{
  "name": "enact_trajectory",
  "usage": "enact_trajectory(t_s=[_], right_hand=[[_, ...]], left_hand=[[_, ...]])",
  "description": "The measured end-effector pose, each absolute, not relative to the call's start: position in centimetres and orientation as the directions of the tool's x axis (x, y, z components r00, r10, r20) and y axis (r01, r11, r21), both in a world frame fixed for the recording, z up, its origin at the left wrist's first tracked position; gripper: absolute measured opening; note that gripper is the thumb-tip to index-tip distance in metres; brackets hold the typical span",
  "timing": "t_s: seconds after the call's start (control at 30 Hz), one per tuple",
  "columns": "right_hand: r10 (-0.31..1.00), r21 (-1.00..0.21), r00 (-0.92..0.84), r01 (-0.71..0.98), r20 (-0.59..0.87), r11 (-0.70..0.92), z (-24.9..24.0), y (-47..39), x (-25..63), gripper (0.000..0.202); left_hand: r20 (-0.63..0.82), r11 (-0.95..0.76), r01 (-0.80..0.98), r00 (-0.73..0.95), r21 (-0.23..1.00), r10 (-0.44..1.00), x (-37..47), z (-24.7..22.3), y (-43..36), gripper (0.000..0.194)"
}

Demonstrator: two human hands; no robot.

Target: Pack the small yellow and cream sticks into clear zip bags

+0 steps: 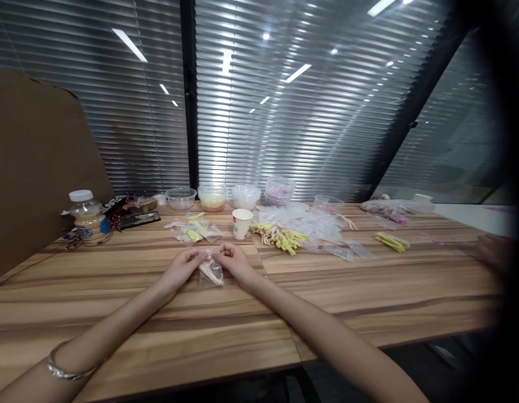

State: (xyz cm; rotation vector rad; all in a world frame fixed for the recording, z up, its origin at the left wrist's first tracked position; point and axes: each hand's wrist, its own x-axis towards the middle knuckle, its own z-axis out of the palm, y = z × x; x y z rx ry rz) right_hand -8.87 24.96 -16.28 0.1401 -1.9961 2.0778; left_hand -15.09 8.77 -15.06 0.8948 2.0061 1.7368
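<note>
Between my two hands is a small clear plastic bag [210, 274] with a pale, thin item inside that is too small to name. My left hand [184, 270] pinches the bag's upper left edge. Opposite it, my right hand [234, 262] pinches the upper right edge, its fingertips close to those of the left. The bag's lower part hangs toward the wooden table [192, 336]. Just beyond my hands stand a white paper cup [241, 225] and a group of filled clear bags [196, 230] with yellow pieces.
Right of the cup lie a bundle of yellow-and-pale sticks [280, 238] and a heap of clear plastic bags [301, 221]. Plastic bowls [213, 198] line the back. A lidded jar [87, 221] stands left by a cardboard panel [37, 168]. Another person's hand [492, 252] blurs at far right.
</note>
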Motion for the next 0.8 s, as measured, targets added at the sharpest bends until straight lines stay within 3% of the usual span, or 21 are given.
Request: enact_trajectory(t_s=[0.33, 0.57, 0.7, 0.8], right_hand=[[0.167, -0.977, -0.962, -0.211, 0.215, 0.038, -16.2, 24.7, -8.9, 0.013], [0.021, -0.964, -0.965, -0.261, 0.262, 0.059, -15.6, 24.6, -8.4, 0.024], [0.073, -0.980, -0.982, -0.181, 0.175, -0.081, -15.7, 24.2, -8.4, 0.030], [0.117, -0.966, -0.975, -0.207, 0.190, -0.153, -16.0, 24.2, -8.8, 0.034]], left_hand=[[0.163, 0.076, 0.294, -0.706, 0.953, 0.690, -15.3, -15.2, 8.8, 0.036], [0.155, 0.083, 0.316, -0.658, 0.945, 0.737, -15.5, -15.2, 8.6, 0.038], [0.182, 0.058, 0.306, -0.694, 0.950, 0.696, -15.8, -15.7, 8.9, 0.043], [0.149, 0.015, 0.213, -0.733, 0.977, 0.664, -16.3, -16.1, 8.9, 0.047]])
